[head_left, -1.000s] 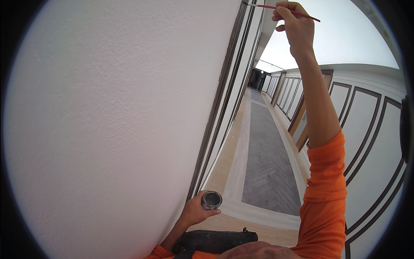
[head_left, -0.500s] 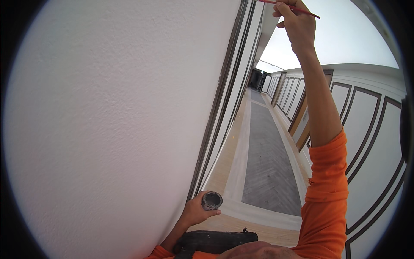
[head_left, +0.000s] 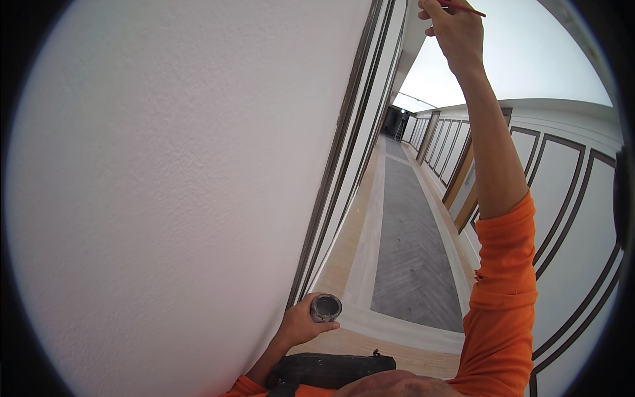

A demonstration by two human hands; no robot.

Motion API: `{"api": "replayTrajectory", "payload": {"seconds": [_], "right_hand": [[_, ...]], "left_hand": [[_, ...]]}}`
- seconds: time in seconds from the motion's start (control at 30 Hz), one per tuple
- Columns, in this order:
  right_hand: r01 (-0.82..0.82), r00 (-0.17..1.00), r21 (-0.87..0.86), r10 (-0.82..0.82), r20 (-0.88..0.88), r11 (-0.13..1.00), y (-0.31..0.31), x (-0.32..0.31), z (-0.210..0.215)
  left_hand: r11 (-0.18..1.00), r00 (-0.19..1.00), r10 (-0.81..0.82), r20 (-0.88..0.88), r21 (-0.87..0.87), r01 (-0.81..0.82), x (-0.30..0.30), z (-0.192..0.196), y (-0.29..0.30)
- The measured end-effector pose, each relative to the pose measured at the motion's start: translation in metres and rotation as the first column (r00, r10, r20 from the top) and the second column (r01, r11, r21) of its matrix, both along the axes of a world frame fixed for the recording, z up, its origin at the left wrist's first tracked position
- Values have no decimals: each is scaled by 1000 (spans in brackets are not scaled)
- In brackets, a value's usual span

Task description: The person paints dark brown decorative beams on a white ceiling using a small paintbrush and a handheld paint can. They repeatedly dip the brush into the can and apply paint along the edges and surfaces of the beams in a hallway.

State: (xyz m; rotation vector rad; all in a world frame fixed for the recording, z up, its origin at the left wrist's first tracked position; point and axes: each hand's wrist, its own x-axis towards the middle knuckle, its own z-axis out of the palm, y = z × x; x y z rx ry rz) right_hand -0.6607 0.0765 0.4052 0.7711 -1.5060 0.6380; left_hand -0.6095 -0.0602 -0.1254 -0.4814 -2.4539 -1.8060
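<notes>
My right hand [head_left: 458, 36] is raised high at the top edge, closed around a thin paintbrush [head_left: 472, 9] with a red handle. The brush's tip lies outside the picture, so I cannot tell whether it touches anything. Low down by the wall, my left hand [head_left: 297, 324] is wrapped round a small round cup [head_left: 325, 308] with dark grey paint in it and smears on its rim. Dark brown trim strips [head_left: 329, 178] run up the white textured wall [head_left: 185, 185] on my left, between the two hands.
A black bag [head_left: 334, 369] lies across my front at the lower edge. Beyond stretches a corridor floor [head_left: 410, 251] with a grey herringbone strip. Panelled walls with dark frames [head_left: 569, 172] line the right side, and a bright ceiling [head_left: 529, 59] is overhead.
My right hand has risen slightly with the paintbrush, whose front part has gone out of the picture. The left hand and the cup have stayed in place.
</notes>
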Motion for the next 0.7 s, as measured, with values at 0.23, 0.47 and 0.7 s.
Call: {"api": "replayTrajectory", "payload": {"seconds": [0.23,0.47,0.7], "right_hand": [[-67,990,-12,65,-126,998,-8,2,1],[-56,998,-22,56,0,998,4,-3,12],[-420,904,-16,416,-97,908,56,9,-31]], "left_hand": [[1000,1000,-8,-26,12,9,3,5,-2],[1000,999,-3,-38,7,4,4,6,1],[996,999,-37,1,75,37,2,3,2]]}}
